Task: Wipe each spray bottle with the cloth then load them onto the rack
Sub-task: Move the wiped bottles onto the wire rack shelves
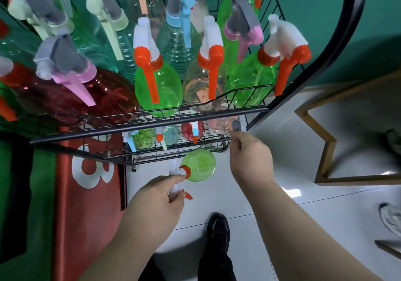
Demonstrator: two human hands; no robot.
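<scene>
My left hand (161, 196) grips the white and orange trigger head of a green spray bottle (198, 165), held low in front of the black wire rack (138, 129). My right hand (249, 152) reaches to the right end of the lower shelf, its fingers curled at the wire edge beside a clear pinkish bottle (223, 122); what they hold is hidden. The upper shelf is packed with several green, clear, teal and red spray bottles. A few small bottles stand on the lower shelf. No cloth is visible.
A red banner with a white number (91, 168) hangs left of the rack over green fabric. A black curved frame (338, 42) rises on the right. A wooden-framed shape (325, 150) lies on the white tiled floor. My black shoe (218, 230) is below.
</scene>
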